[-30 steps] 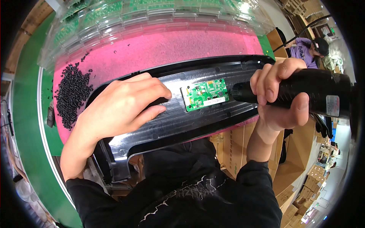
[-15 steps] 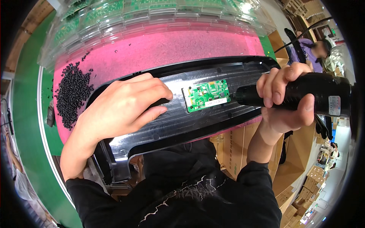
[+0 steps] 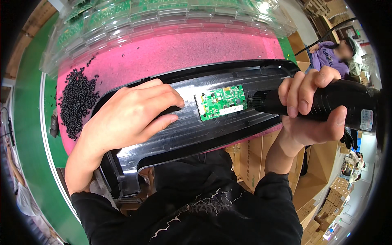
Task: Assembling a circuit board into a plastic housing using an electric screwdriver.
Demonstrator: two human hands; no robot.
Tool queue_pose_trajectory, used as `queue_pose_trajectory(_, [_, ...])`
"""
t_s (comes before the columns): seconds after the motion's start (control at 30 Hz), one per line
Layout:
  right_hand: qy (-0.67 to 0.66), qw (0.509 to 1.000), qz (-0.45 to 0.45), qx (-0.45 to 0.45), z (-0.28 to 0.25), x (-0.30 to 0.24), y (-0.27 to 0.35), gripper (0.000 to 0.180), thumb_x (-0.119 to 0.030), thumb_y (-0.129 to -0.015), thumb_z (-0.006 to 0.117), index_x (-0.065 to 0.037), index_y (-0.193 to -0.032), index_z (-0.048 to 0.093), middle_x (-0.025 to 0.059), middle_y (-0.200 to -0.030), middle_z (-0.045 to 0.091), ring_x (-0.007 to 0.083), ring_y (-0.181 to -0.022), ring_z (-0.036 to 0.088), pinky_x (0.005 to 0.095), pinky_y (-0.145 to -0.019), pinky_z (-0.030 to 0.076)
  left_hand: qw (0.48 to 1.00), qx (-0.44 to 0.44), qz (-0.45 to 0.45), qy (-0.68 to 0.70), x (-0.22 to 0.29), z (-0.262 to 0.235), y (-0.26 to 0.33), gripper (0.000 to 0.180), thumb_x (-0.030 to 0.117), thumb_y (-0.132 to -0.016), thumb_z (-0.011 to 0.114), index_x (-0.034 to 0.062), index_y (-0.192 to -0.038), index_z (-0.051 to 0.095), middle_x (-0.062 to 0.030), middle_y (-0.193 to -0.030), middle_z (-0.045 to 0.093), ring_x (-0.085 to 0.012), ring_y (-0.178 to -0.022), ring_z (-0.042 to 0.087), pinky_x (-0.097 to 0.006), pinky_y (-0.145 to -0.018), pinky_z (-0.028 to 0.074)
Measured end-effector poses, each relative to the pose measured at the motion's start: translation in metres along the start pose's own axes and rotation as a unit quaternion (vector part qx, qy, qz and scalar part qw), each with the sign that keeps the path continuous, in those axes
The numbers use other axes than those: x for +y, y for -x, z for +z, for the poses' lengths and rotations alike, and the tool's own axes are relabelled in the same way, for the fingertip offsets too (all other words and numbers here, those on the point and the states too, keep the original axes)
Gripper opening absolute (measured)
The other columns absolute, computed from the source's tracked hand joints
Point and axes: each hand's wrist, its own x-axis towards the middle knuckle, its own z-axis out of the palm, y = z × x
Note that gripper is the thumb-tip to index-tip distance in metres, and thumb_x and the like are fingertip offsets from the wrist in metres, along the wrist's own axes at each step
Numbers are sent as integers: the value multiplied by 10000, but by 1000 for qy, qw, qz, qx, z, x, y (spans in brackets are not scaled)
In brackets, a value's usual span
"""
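Note:
A long black plastic housing [image 3: 192, 134] lies across a pink mat [image 3: 171, 53]. A small green circuit board [image 3: 221, 101] sits in its middle. My left hand [image 3: 130, 116] rests flat on the housing just left of the board, fingers spread, holding nothing. My right hand [image 3: 312, 106] is wrapped around a black electric screwdriver [image 3: 326, 104]. Its tip points left at the right edge of the board.
A heap of small black screws [image 3: 76, 100] lies on the mat's left end. Clear plastic trays [image 3: 163, 16] with green boards run along the far side. A person in a purple top [image 3: 326, 53] sits at far right. Cardboard boxes [image 3: 253, 159] stand below the bench.
The right hand and screwdriver have shifted slightly right and down, with the tip still at the board's right edge. The left hand has stayed put.

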Motion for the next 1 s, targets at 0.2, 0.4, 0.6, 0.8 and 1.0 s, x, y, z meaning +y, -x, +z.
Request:
queue_pose_trajectory(0.2, [-182,982,-14,-51,20,0,2,427,-424,-865,615,-54,-1050,505,-2,-687,518,109,-541,488,269,-576,408,1000,-5,5,2,0,-1,-1,267,78,-786,712,20,-1032,622,-113,-1013,662,-318,-941,639,-389,-792,539])
queue_pose_trajectory(0.4, [-289,957,-10,-31,61,4,5,392,-344,-847,670,-56,-1035,484,6,-688,537,113,-542,533,273,-571,453,987,52,101,116,1,1,-2,246,82,-809,710,-18,-1022,635,-139,-955,677,-328,-851,651,-389,-725,541])
queue_pose_trajectory(0.6, [-273,961,-41,-16,70,0,4,360,-297,-818,686,-62,-1005,489,-3,-647,537,108,-517,530,266,-564,456,983,110,112,95,2,2,0,169,43,-741,759,-27,-859,659,-122,-811,675,-283,-704,648,-361,-615,532])
queue_pose_trajectory(0.8, [-264,964,-36,1,76,-5,4,348,-286,-803,695,-66,-990,500,-11,-639,531,100,-508,523,262,-563,449,978,146,131,63,4,1,4,163,34,-702,787,-31,-804,678,-112,-786,679,-266,-684,659,-331,-598,541])
queue_pose_trajectory(1.0, [-270,961,-53,15,79,-9,2,350,-283,-783,709,-73,-977,507,-23,-628,532,93,-494,525,256,-547,442,966,182,160,86,2,-1,-1,163,32,-688,795,-29,-806,699,-104,-797,699,-245,-695,677,-315,-598,546])
